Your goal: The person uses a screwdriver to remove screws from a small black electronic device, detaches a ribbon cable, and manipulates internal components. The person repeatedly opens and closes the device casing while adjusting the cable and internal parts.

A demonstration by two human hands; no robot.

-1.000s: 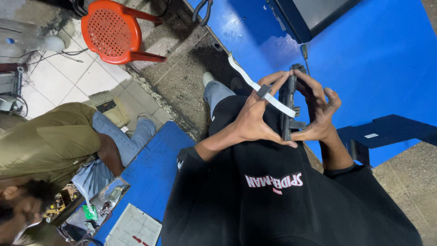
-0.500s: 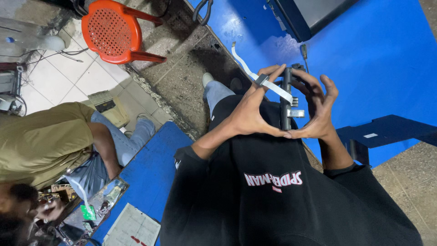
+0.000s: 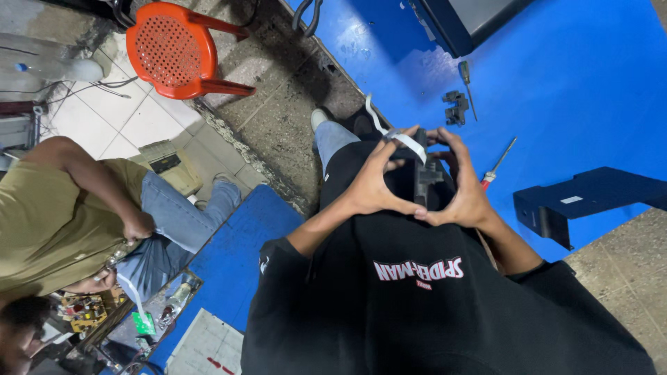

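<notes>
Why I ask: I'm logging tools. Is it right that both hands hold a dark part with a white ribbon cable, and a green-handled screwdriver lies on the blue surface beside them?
Not quite: the screwdriver has a red handle, as the head view shows. The rest stands: the left hand and right hand hold the dark part with its white ribbon cable, beside the blue surface.

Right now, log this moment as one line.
left hand: grips black part | right hand: grips same part | white ribbon strip: across its top | screwdriver: on blue mat

White ribbon strip (image 3: 396,135) now draped lower over dark part (image 3: 420,173); screwdriver (image 3: 497,167) uncovered.
</notes>
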